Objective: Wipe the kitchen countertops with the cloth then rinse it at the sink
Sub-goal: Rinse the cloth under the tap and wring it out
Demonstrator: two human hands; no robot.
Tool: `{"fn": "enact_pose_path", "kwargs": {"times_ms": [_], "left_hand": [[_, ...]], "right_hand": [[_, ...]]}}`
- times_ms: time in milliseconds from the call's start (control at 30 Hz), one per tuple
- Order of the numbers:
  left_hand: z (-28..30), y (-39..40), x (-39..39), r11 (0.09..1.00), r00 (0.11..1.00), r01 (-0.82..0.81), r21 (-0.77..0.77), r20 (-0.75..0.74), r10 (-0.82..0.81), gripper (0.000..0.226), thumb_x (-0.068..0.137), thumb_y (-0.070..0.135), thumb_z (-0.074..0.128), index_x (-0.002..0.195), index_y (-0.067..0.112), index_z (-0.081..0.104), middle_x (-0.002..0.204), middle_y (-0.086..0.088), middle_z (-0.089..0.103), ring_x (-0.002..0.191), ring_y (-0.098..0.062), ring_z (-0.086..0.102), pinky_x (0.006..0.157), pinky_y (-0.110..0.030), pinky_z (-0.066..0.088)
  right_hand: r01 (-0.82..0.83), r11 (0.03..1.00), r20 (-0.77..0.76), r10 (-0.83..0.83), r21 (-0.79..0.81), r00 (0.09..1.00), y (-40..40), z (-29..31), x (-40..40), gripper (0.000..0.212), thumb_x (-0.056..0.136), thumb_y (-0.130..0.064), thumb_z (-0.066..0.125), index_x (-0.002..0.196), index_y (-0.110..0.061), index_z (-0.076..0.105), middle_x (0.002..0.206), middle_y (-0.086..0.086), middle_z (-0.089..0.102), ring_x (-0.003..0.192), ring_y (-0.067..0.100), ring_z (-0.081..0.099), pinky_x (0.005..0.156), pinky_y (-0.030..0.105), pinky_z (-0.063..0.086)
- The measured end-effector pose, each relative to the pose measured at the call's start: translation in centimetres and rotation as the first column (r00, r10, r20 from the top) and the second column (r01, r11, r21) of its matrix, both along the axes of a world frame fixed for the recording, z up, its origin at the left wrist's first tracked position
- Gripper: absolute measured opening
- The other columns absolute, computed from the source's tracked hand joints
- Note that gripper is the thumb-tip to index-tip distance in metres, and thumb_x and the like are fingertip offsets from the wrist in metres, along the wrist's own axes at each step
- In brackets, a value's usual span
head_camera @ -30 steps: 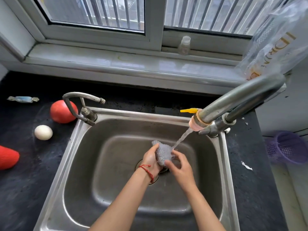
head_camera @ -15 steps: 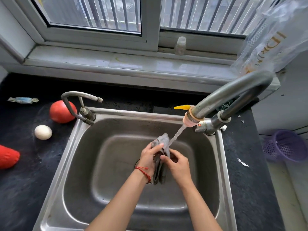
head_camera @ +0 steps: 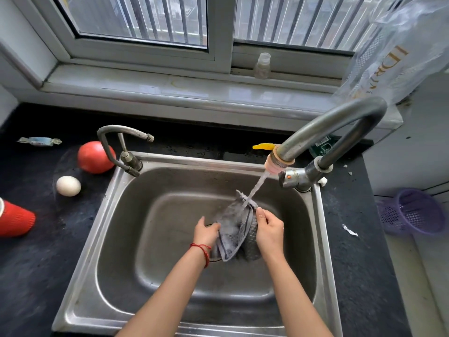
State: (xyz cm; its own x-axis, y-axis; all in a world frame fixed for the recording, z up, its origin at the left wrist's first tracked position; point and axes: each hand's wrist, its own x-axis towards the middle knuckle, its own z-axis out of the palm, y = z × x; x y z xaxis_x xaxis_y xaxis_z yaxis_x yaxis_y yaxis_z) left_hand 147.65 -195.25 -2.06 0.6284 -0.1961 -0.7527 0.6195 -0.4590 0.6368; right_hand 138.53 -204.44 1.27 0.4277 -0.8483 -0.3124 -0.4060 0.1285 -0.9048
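A wet grey cloth [head_camera: 234, 227] hangs spread open over the middle of the steel sink [head_camera: 102, 239]. My left hand [head_camera: 206, 232] grips its left edge and my right hand [head_camera: 268, 229] grips its right edge. Water runs from the tall curved tap [head_camera: 325, 127] at the sink's right rear corner and lands on the cloth's top edge. The cloth covers the drain.
A small bent tap [head_camera: 121, 144] stands at the sink's left rear corner. On the dark countertop [head_camera: 36, 263] to the left lie a tomato [head_camera: 93, 158], an egg [head_camera: 68, 186], a red cup [head_camera: 14, 222] and a wrapped sweet [head_camera: 40, 141]. A purple basket [head_camera: 413, 211] sits lower right. A plastic bag [head_camera: 393, 47] hangs upper right.
The cloth was bunched up between both hands a second ago. My hands have since moved apart and pulled it open into a hanging sheet under the water.
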Motion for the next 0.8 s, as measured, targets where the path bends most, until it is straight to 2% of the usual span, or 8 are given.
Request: {"fn": "enact_pose_path", "kwargs": {"times_ms": [67,167,300,400,500,567,667,800], "left_hand": [[0.8,-0.5,-0.3,0.994,0.996,0.093,0.064,-0.003,-0.093,0.057,0.088,0.024,0.056,0.137,-0.001,0.039,0.138,-0.020,0.048,0.128,-0.031,0.046,0.110,-0.040,0.035],[2.3,-1.7,-0.6,0.988,0.987,0.081,-0.128,-0.131,-0.098,0.053,0.080,0.049,0.055,0.104,0.003,0.066,0.114,-0.015,0.067,0.107,-0.027,0.062,0.102,-0.038,0.046],[3.2,-2.7,-1.4,0.946,0.975,0.182,-0.268,-0.075,-0.209,0.020,0.085,0.029,0.062,0.072,0.014,0.063,0.065,0.003,0.064,0.065,-0.009,0.060,0.058,-0.015,0.046],[2.7,-2.2,-1.4,0.925,0.957,0.288,-0.249,0.059,-0.282,0.025,0.084,0.024,0.063,0.062,0.017,0.056,0.042,0.013,0.054,0.045,0.004,0.048,0.047,-0.014,0.040],[1.8,-1.2,-0.7,0.949,0.959,0.271,-0.163,0.132,-0.251,0.006,0.083,0.008,0.063,0.080,0.013,0.064,0.062,0.004,0.057,0.059,-0.008,0.052,0.048,-0.015,0.045],[1.1,-0.7,-0.3,0.978,0.961,0.205,-0.019,0.195,-0.198,0.021,0.081,0.004,0.063,0.101,0.008,0.067,0.087,-0.008,0.068,0.087,-0.025,0.065,0.075,-0.025,0.056],[1.7,-1.0,-0.5,0.959,0.934,0.224,0.175,0.241,-0.263,0.044,0.086,0.027,0.059,0.125,0.008,0.055,0.129,-0.013,0.057,0.121,-0.028,0.053,0.104,-0.036,0.041],[4.1,-2.8,-0.9,0.974,0.986,0.163,-0.156,0.008,-0.164,0.029,0.088,0.037,0.055,0.088,0.011,0.069,0.085,-0.001,0.066,0.084,-0.017,0.060,0.073,-0.026,0.047]], "right_hand": [[-0.034,0.999,0.010,0.034,-0.011,0.999,0.4,0.5,0.2,0.022,0.092,-0.011,0.050,0.086,-0.004,0.070,0.077,0.004,0.066,0.079,0.015,0.058,0.076,0.032,0.046],[-0.085,0.994,-0.021,0.084,-0.062,0.996,1.5,0.6,0.4,0.019,0.090,-0.009,0.053,0.093,-0.001,0.071,0.086,0.001,0.067,0.084,0.014,0.060,0.079,0.026,0.044],[-0.130,0.978,-0.087,0.116,-0.165,0.989,2.1,0.7,0.5,0.022,0.089,-0.006,0.051,0.081,-0.001,0.072,0.070,-0.002,0.063,0.059,-0.004,0.053,0.062,0.020,0.035],[-0.053,0.988,-0.082,0.041,-0.147,0.996,1.7,0.9,0.4,0.022,0.088,-0.006,0.052,0.079,-0.002,0.072,0.067,0.000,0.063,0.059,0.000,0.053,0.062,0.024,0.036],[0.015,0.994,-0.044,-0.020,-0.104,0.999,1.2,0.8,0.2,0.022,0.089,-0.015,0.055,0.084,-0.003,0.073,0.066,-0.001,0.064,0.064,0.007,0.056,0.066,0.025,0.041],[0.024,0.994,-0.038,-0.028,-0.106,0.999,1.1,0.6,0.1,0.023,0.089,-0.017,0.055,0.083,-0.003,0.072,0.062,-0.007,0.061,0.060,0.002,0.054,0.064,0.026,0.041],[0.019,0.996,-0.021,-0.021,-0.089,1.000,1.4,0.8,0.3,0.021,0.089,-0.017,0.056,0.085,-0.006,0.073,0.065,-0.010,0.064,0.063,0.002,0.059,0.068,0.031,0.048],[-0.117,0.990,-0.013,0.116,-0.081,0.993,2.0,0.6,0.6,0.017,0.087,-0.012,0.057,0.089,-0.012,0.074,0.076,-0.004,0.070,0.075,0.010,0.064,0.076,0.033,0.051]]}}
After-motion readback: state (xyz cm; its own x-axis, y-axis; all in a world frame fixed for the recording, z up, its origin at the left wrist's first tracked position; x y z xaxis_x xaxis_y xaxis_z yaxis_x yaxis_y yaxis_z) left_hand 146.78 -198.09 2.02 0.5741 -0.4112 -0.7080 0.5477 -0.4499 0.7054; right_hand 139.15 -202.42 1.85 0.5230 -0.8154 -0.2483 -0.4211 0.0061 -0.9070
